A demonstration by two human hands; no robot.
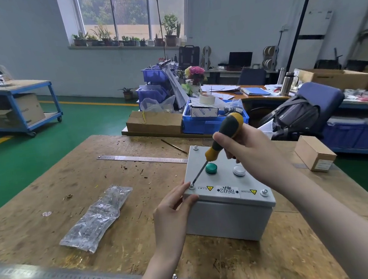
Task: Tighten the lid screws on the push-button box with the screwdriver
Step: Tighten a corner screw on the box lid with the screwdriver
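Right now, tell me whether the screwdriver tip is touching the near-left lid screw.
Touching: the head view shows the screwdriver tip seated on the near-left lid screw.

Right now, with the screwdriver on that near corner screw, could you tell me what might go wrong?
The screwdriver leans well off vertical, so its tip could slip out of the near-left screw and mar the lid. The left hand has fingertips right beside that screw, so a slip could jab them. The right hand presses at a slant, which might push the box sideways across the table.
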